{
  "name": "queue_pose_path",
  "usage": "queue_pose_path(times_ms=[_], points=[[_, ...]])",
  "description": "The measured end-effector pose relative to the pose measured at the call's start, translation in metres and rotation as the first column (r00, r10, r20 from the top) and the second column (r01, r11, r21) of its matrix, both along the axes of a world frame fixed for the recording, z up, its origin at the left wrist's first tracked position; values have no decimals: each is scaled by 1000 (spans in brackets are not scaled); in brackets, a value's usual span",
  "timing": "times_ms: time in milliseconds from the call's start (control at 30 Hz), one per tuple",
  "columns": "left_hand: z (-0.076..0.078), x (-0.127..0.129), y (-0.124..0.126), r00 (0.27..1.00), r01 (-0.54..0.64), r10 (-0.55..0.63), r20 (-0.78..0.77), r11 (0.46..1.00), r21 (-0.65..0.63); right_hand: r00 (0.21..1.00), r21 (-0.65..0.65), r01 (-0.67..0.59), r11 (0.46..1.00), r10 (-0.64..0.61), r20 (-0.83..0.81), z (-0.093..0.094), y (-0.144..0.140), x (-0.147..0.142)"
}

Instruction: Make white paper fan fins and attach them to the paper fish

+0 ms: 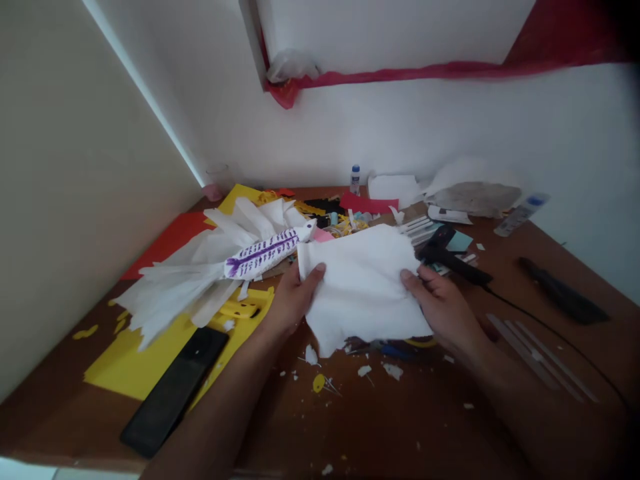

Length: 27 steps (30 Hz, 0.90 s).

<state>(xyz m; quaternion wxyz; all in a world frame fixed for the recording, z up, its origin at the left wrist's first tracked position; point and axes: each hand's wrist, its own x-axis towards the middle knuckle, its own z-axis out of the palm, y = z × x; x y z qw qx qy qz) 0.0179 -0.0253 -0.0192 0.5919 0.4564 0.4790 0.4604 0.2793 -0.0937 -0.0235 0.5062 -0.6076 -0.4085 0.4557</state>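
A white sheet of soft paper, like a tissue or napkin (363, 287), is stretched between my two hands above the table. My left hand (300, 290) pinches its left edge, thumb on top. The right edge is gripped by my right hand (437, 297), also with the thumb over it. Just left of the sheet lies a white paper bird (270, 252) with purple markings on its body and pleated white wing and tail pieces. Scissors-like tools with a blue handle (395, 351) show partly under the sheet's lower edge.
A black phone (175, 390) lies on yellow sheets (120, 363) at left. A black glue gun (457, 263) with a cord, clear glue sticks (543, 360) and a black tool (563, 290) are at right. Paper scraps, a small bottle (355, 180) and a plastic bag (473, 190) sit toward the wall.
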Motion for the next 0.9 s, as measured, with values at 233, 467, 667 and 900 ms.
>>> queue_pose_path(times_ms=[233, 467, 667, 900], points=[[5, -10, 3, 976, 2, 34, -216, 986, 168, 934, 120, -38, 992, -8, 358, 6, 2, 7], [11, -8, 2, 983, -30, 54, -174, 990, 137, 949, 7, -148, 989, 140, 283, -2, 4, 8], [6, -9, 5, 994, -44, 57, -94, 989, 142, 956, 79, -44, 996, 19, 294, 0, 3, 14], [13, -16, 9, 999, -31, 20, 34, 941, 336, 742, 491, 79, 867, -380, 552, 12, -22, 16]])
